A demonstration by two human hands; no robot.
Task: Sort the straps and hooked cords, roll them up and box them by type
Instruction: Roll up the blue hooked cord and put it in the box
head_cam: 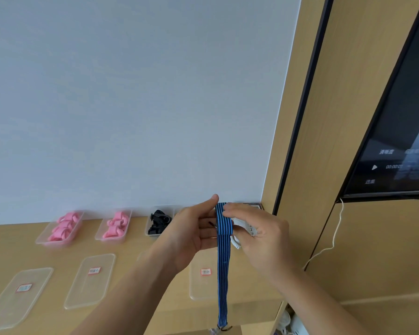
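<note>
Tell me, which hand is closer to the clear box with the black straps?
Left. The left hand is right beside the clear box of black straps, nearly overlapping it in view; the right hand is farther right, beyond the blue striped cord.

Home-like room: wood-panelled wall (324, 141), mounted television (402, 141), light wooden desk (131, 262).

The wooden table (121, 317) bears three filled boxes (59, 229) – and labelled lids (90, 280) in front.

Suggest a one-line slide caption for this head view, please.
Both hands, left hand and right hand, roll up a blue striped cord above the table, boxes of pink straps behind.
</note>
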